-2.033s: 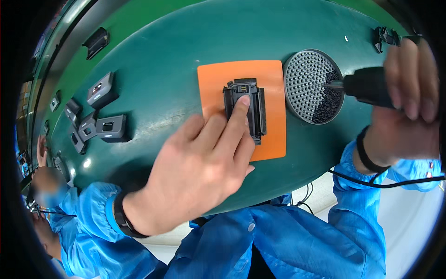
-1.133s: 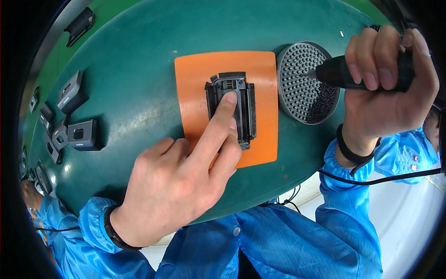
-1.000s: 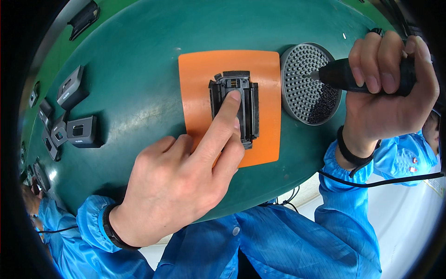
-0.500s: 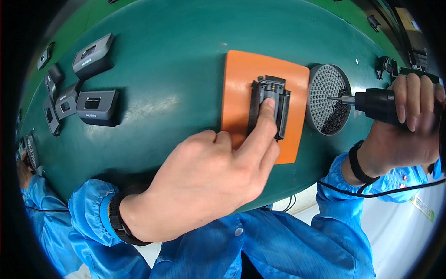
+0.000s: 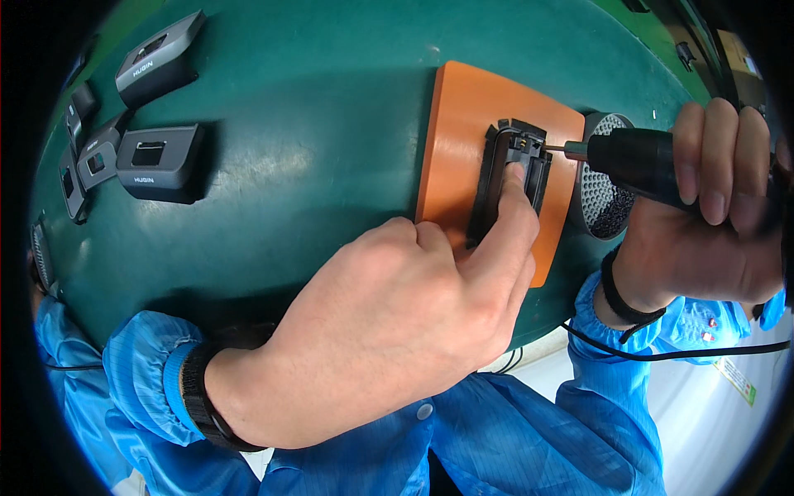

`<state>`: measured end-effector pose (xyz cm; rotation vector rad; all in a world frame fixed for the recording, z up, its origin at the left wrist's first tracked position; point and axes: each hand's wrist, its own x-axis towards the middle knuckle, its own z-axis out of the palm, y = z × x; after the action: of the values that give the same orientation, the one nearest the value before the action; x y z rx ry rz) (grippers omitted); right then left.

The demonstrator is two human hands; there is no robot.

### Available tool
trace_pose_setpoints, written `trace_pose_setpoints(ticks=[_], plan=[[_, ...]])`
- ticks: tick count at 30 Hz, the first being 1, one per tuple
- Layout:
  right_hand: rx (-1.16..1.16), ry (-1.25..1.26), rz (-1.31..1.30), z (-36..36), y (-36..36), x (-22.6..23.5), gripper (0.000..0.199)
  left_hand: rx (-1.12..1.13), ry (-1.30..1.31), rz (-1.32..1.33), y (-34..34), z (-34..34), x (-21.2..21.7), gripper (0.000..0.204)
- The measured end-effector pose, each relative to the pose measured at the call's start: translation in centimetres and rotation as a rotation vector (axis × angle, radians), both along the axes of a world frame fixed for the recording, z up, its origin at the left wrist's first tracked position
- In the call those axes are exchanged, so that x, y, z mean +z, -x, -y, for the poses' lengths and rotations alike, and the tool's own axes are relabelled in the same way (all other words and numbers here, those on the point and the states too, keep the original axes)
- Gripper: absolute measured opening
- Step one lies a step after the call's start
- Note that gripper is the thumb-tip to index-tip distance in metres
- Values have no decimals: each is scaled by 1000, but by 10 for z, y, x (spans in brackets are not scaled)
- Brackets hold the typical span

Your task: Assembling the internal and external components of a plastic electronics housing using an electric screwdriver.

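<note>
Item 1: left hand, coming in from the lower edge in a blue sleeve with a dark wristband. It is resting knuckles-up on the table; the forefinger is stretching forward and pressing down on the black plastic housing, while the other fingers are curling loosely under the palm and gripping nothing.

Item 2: right hand, also in a blue sleeve with a dark band at the wrist. Its fingers are wrapping tightly around the barrel of a black electric screwdriver, which is lying nearly level and pointing to the left. A thin black cable is trailing below the wrist.

Item 3: black plastic housing, a long narrow frame, lying on the orange mat near the front edge of the table. The screwdriver's metal bit is touching the housing's upper right corner.

Item 4: orange mat, rectangular, lying flat on the green table.

Item 5: round perforated screw tray, sitting just beside the mat's right edge and partly hidden behind the screwdriver.

Item 6: grey box-shaped casings, several, each showing a rectangular window, clustering well apart from the mat at the table's far left; one more is lying farther back at the upper left.
</note>
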<state>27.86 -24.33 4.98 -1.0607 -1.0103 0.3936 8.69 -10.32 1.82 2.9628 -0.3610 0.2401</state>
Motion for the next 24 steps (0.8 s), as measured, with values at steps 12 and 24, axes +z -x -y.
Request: trace_pose_setpoints(ticks=[12, 24], plan=[[7, 10, 15, -4, -1, -1, 24, 0, -19, 33, 0, -2, -3, 7], [27, 17, 19, -8, -2, -1, 25, 4, -24, 3, 1, -2, -2, 6]])
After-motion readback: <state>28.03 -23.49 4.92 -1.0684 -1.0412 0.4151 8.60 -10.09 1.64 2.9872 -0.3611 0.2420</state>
